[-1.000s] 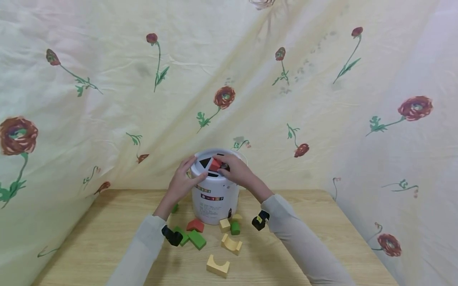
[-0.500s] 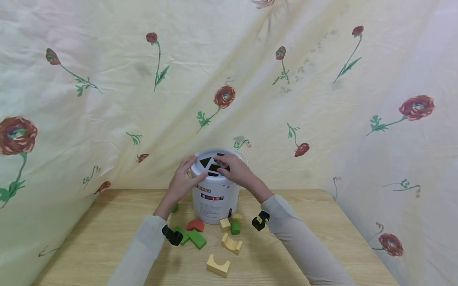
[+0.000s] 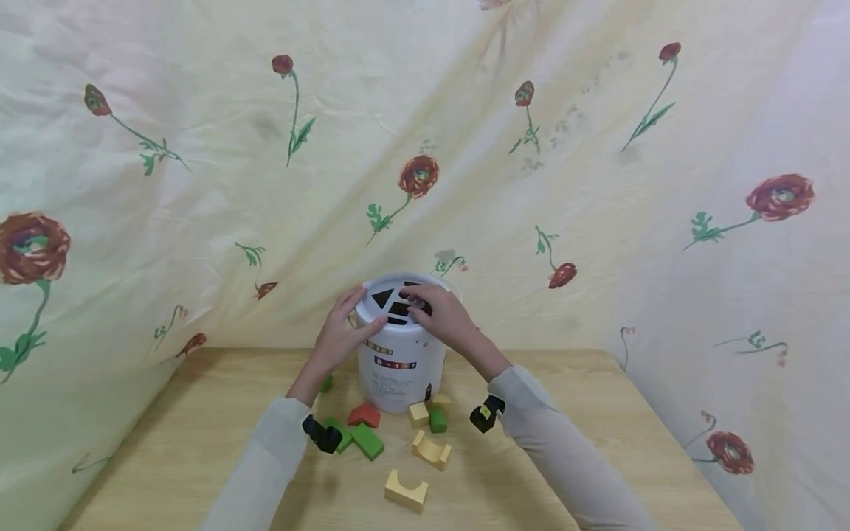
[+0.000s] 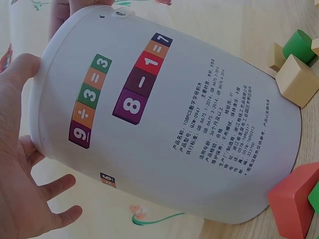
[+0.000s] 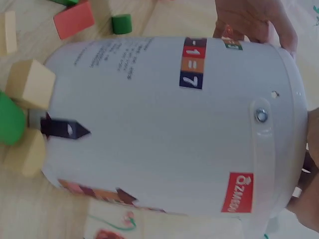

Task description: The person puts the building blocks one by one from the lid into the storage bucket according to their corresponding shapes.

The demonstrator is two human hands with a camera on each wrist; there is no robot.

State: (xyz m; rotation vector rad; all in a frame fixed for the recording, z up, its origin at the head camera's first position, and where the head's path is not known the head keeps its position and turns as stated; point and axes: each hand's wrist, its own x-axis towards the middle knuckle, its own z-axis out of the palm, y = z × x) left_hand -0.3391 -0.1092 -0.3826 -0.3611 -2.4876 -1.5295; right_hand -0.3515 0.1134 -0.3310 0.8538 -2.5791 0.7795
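A white bucket (image 3: 401,361) with number stickers stands on the wooden table (image 3: 199,428); its lid (image 3: 384,313) has shaped holes. My left hand (image 3: 341,332) grips the bucket's left side at the rim, thumb on the edge. In the left wrist view that hand (image 4: 20,174) wraps the bucket (image 4: 164,124), fingers spread behind it. My right hand (image 3: 441,316) rests on the lid's right half with fingers laid over the holes, holding nothing. The right wrist view shows the bucket's side (image 5: 164,124) close up.
Loose blocks lie in front of the bucket: a red block (image 3: 364,415), a green block (image 3: 367,441), a yellow cube (image 3: 417,414), a green cylinder (image 3: 437,420) and two yellow arches (image 3: 431,451) (image 3: 406,490). Flowered cloth (image 3: 598,184) hangs behind and beside the table.
A second ago my right hand held a red block at a lid hole; it is gone from sight now. The right fingers stay on the lid, and the left hand keeps its grip.
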